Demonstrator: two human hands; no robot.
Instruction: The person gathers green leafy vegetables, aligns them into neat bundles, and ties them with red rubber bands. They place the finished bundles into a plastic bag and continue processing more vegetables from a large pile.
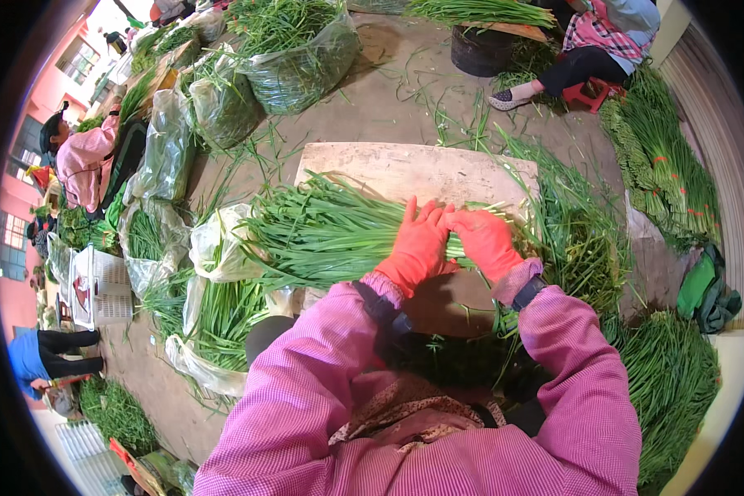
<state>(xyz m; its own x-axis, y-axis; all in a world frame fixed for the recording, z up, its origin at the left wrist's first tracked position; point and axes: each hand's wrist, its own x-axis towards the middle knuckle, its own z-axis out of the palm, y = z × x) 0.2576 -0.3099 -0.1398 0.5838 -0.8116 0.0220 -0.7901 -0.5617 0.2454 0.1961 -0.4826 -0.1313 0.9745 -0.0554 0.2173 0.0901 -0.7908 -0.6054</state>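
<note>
Long green leafy stalks, seemingly garlic chives [322, 232], lie across a pale wooden board [421, 164] in front of me, leaves to the left and pale stem ends to the right. My left hand [416, 248], in an orange-red rubber glove, rests over the stalks with its fingers extended; whether it grips them is hidden. Just right of it, my right hand [483, 242], gloved alike, has bent fingers at the stalks near their stem ends. The fingertips of both hands meet or nearly meet. What the right fingers pinch cannot be made out.
Plastic bags of greens [223, 328] stand at the left, near a white plastic crate [102, 288]. Loose stalks [589, 248] heap right of the board; banded bundles [676, 173] lie farther right. Another person [620, 37] sits at the upper right; others are at the left.
</note>
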